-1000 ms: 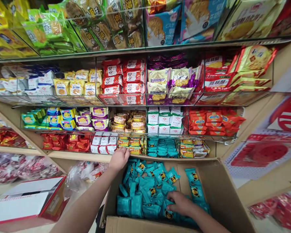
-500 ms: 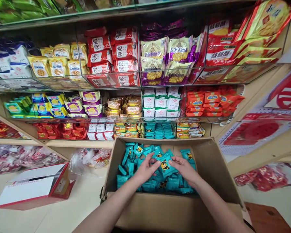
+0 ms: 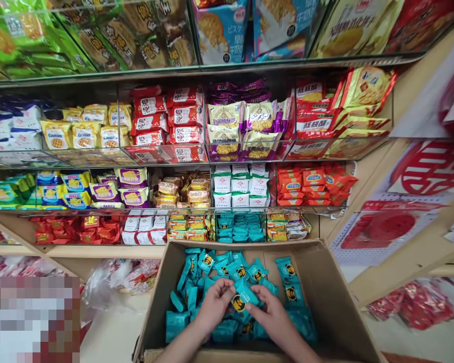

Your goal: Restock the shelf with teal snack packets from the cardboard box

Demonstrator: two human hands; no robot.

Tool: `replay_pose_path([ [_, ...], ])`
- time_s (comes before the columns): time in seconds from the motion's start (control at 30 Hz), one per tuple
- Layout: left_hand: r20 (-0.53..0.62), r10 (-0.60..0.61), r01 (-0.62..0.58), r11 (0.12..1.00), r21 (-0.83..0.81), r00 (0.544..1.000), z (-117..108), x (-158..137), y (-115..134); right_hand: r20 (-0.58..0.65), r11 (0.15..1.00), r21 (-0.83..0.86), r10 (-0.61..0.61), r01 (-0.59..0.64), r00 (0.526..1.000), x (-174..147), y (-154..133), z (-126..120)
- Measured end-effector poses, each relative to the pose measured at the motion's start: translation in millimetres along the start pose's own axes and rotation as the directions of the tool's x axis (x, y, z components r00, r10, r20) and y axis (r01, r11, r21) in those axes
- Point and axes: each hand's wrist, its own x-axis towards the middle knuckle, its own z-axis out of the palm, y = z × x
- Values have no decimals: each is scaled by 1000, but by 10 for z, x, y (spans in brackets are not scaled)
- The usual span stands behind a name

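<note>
Both hands are inside an open cardboard box [image 3: 325, 282], over a heap of small teal snack packets. Between them is one teal snack packet [image 3: 241, 301] with a round yellow and black emblem facing up. My left hand [image 3: 216, 301] pinches its left edge between thumb and fingers. My right hand [image 3: 268, 308] grips the right edge, its thumb lying on the front. Around the hands, more teal packets [image 3: 206, 259] lie jumbled, densest at the left, and a couple of them rest against the box's right part.
Behind the box rise shelves with glass-fronted compartments of wrapped snacks, including red packets [image 3: 185, 116] and white-green packets [image 3: 240, 182]. A lower compartment holds matching teal packets [image 3: 238, 233]. At right, red decorations [image 3: 382, 222] hang on a panel. Plastic bags [image 3: 121, 275] lie under the left shelf.
The view has tilted up, bringing more of the top shelf into sight. Both hands still hold a teal packet, now with fingers closer together around it.
</note>
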Motion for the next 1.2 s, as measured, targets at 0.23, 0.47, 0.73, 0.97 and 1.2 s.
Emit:
replay_pose_path([
  [0.23,137,718,-447,261,856,682,-787,211,857,-271,988,-154,-23,-19,962,322,-627,-398],
  [0.47,-148,365,90,171,981,919,-1236,697,1056,-156,889,-363,235,-277,959,1254,-1132,-647],
  [0.73,-117,408,86,95,992,906,-1198,684,988,-4,675,-724,204,-144,979,2067,-819,-197],
  [0.97,-64,437,46,52,998,897,-1222,695,971,100,481,-876,114,33,988,2435,-624,121],
  [1.2,-16,464,-5,45,999,885,-1261,723,928,110,363,-931,154,47,982,2544,-523,242],
])
